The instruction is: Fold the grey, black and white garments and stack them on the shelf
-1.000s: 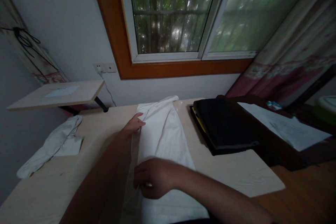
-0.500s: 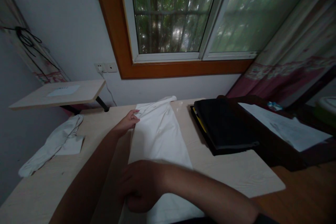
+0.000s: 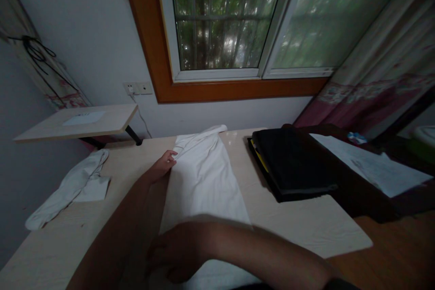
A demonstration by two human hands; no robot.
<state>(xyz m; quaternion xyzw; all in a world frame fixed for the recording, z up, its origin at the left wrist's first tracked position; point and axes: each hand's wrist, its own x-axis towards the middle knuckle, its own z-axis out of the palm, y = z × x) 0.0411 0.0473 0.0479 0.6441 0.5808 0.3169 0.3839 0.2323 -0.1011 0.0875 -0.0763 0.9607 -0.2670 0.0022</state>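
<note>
A long piece of white cloth (image 3: 207, 181), folded and slightly wrinkled, lies lengthwise on the pale wooden table (image 3: 288, 231). Its far end is bunched, with a twisted edge that points to the right. At the cloth's left edge, toward the far end, my left hand (image 3: 165, 165) pinches the fabric between thumb and fingers. My right hand (image 3: 180, 249) reaches across the near part of the cloth to the same left edge. Its fingers are curled downward in shadow, and whether they grip the fabric is hidden. My right forearm covers part of the cloth.
Another crumpled white cloth (image 3: 73, 186) lies at the left of the table, below a small raised shelf (image 3: 118, 120). Black folded fabric (image 3: 288, 158) with a yellow strip lies to the right. Beyond it a paper sheet (image 3: 367, 163) rests on a dark surface. A window (image 3: 220, 18) is behind.
My left hand has slid slightly toward me along the cloth's left edge. My right hand has moved a little nearer and left. The cloth's left edge has shifted slightly left.
</note>
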